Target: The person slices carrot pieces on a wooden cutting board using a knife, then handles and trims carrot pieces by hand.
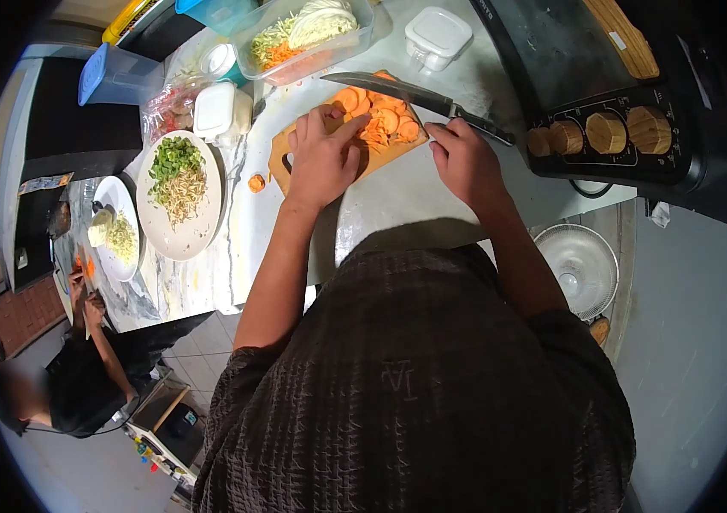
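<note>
Orange carrot slices and shreds [375,137] lie on a wooden cutting board [369,168]. Over the board's left part is my left hand [325,161], fingers spread, its fingertips at the carrots. Beside the board's right edge is my right hand [466,164], index finger and thumb extended and apart, the other fingers partly hidden. A large knife [406,91] lies across the far edge of the board, its dark handle just beyond my right hand. Whether the right fingers touch the handle or the board edge, I cannot tell. A carrot stub [256,183] sits left of the board.
A clear tub [303,61] holds shredded cabbage and carrot. Left are a plate [203,236] with chopped greens and sprouts, and white-lidded containers [222,113]. Right stands a black appliance [620,128] with wooden knobs. A metal strainer [581,256] sits lower; a co-worker [81,385] is far left.
</note>
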The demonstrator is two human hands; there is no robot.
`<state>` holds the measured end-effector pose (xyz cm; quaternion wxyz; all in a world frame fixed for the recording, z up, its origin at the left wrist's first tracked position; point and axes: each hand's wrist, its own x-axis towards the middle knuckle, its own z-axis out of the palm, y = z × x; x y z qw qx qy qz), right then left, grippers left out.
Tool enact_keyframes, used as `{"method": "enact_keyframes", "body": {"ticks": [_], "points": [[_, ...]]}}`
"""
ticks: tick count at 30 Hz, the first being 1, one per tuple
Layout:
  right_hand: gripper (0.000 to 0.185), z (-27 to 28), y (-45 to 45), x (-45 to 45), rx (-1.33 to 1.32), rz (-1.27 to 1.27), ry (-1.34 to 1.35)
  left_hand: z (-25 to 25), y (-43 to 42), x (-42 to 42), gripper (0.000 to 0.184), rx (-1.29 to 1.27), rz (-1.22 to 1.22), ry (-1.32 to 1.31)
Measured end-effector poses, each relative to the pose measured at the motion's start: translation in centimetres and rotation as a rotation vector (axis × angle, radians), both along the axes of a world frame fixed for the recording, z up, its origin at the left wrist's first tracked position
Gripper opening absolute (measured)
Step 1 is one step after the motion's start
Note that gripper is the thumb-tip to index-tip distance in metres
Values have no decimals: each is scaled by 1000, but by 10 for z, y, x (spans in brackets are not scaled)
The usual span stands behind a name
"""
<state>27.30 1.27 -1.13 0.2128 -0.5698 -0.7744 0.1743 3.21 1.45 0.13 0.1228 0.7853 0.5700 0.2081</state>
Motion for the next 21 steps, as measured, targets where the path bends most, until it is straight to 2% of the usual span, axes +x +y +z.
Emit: {"method": "enact_keyframes", "body": {"ticks": [6,10,13,18,21], "points": [[20,-5,-5,9,24,-16,134,0,-1,1,42,11,41,-42],[13,-4,-8,4,26,-73,133,-2,1,5,40,27,31,-44],[11,-10,-7,2,-96,-183,73,-3,2,5,39,24,28,-54],[13,-20,-9,0,32,-180,-24,-4,2,-1,36,11,56,-70],[13,-20,-8,-2,68,-176,37,0,1,-4,33,2,79,-63]]}}
